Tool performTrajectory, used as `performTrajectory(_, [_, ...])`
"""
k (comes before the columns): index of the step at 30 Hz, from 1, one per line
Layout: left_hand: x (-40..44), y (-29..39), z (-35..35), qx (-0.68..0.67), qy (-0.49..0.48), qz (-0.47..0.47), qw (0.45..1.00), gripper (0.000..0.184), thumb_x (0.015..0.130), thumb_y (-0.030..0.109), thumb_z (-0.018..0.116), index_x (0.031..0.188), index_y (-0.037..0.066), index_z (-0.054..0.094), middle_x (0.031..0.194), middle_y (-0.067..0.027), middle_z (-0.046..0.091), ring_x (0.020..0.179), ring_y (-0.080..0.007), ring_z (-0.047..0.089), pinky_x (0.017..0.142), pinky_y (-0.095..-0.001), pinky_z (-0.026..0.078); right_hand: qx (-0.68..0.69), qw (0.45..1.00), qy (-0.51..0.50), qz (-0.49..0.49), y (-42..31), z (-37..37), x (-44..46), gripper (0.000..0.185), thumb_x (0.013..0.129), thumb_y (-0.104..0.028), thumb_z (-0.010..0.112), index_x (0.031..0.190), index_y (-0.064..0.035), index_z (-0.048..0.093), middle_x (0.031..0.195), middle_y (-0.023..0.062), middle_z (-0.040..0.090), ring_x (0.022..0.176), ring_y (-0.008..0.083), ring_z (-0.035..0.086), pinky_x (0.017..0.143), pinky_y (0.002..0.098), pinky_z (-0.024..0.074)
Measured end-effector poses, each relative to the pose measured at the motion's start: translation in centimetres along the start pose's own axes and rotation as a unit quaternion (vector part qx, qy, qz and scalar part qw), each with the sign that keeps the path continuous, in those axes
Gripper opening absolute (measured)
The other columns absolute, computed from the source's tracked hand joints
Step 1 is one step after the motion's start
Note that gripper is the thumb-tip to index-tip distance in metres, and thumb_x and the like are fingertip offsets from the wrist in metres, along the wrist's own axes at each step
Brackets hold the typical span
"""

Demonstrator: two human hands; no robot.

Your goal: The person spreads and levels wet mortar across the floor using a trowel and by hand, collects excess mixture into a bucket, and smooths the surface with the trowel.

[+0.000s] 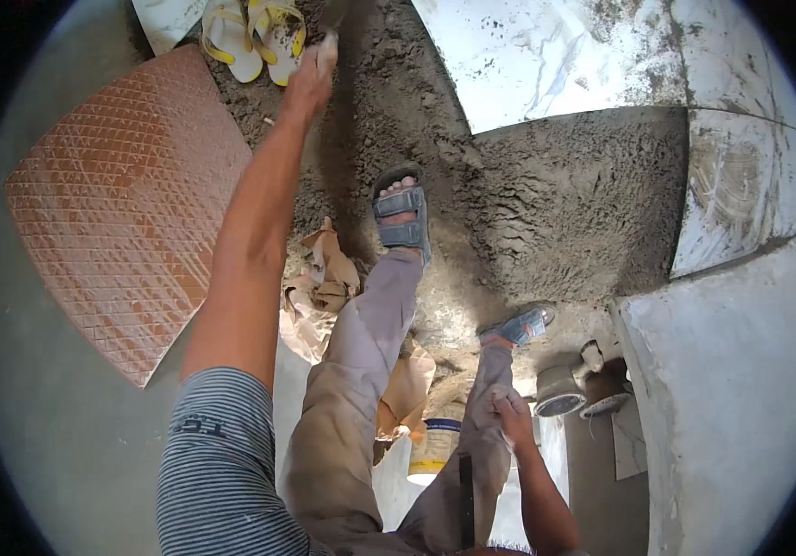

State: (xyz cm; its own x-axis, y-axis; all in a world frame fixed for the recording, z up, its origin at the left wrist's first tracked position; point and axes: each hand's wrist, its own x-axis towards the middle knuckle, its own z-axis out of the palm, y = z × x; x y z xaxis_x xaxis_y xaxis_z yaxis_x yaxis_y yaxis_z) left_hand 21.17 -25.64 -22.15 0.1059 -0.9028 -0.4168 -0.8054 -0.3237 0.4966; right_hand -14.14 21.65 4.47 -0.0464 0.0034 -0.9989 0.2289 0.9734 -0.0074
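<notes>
My left hand (314,74) reaches far out at the top, fingers wrapped round a dark, trowel-like tool (334,15). Blur and the frame edge hide most of that tool. Beneath and around it lies loose grey mortar (375,102). Close by on the left are yellow-and-white flip-flops (251,42). My right hand (509,414) rests on my right trouser leg near the knee, its fingers curled in, with nothing visible in them. A smoothed, ridged mortar bed (578,199) spreads ahead of my right foot.
A large tile (129,204) lies ridged back up on the left. White marbled tiles (564,56) border the mortar at upper right. Torn brown paper (324,278) lies by my left leg. A bucket (435,449), small round pots (560,391) and a pale slab (731,371) are nearby.
</notes>
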Motion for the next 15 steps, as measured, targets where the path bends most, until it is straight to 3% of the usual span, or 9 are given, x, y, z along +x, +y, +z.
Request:
performTrajectory(6, [-11.2, -2.5, 3.7, -0.019, -0.080, -0.009, 0.997, 0.056, 0.092, 0.055, 0.031, 0.128, 0.013, 0.039, 0.106, -0.0304, 0.057, 0.100, -0.0504, 0.051, 0.082, -0.0544, 0.039, -0.025, 0.999, -0.010, -0.021, 0.6, -3.2, -0.5, 0.026, 0.092, -0.024, 0.053, 0.109, -0.0048, 0.059, 0.088, -0.0005, 0.060, 0.075, 0.0089, 0.057, 0.068, 0.0233, 0.0460])
performTrajectory(9, [-14.9, -3.3, 5.0, -0.031, -0.094, -0.008, 0.995, 0.056, 0.092, 0.055, 0.033, 0.129, 0.013, 0.038, 0.104, -0.0300, 0.058, 0.099, -0.0500, 0.052, 0.079, -0.0548, 0.040, -0.044, 0.999, 0.008, -0.012, 0.5, -6.5, 0.3, 0.022, 0.092, -0.017, 0.054, 0.109, -0.0039, 0.060, 0.085, -0.0003, 0.060, 0.072, 0.0070, 0.055, 0.062, 0.0214, 0.0441])
performTrajectory(12, [-19.3, -4.1, 7.1, -0.004, -0.117, 0.021, 0.993, 0.057, 0.092, 0.055, 0.035, 0.129, 0.012, 0.037, 0.103, -0.0297, 0.058, 0.098, -0.0492, 0.053, 0.079, -0.0544, 0.041, -0.183, 0.980, 0.020, -0.082, -0.4, -10.7, 2.3, 0.024, 0.091, -0.015, 0.051, 0.111, -0.0027, 0.058, 0.087, 0.0021, 0.061, 0.072, 0.0089, 0.055, 0.063, 0.0234, 0.0447])
performTrajectory(15, [-22.2, -3.6, 9.7, -0.042, -0.096, 0.010, 0.994, 0.057, 0.091, 0.054, 0.038, 0.128, 0.011, 0.038, 0.101, -0.0299, 0.059, 0.098, -0.0486, 0.054, 0.080, -0.0538, 0.041, -0.190, 0.970, 0.039, -0.146, -0.1, -15.6, 4.6, 0.025, 0.091, -0.015, 0.051, 0.112, -0.0025, 0.058, 0.089, 0.0050, 0.063, 0.072, 0.0105, 0.056, 0.065, 0.0249, 0.0460])
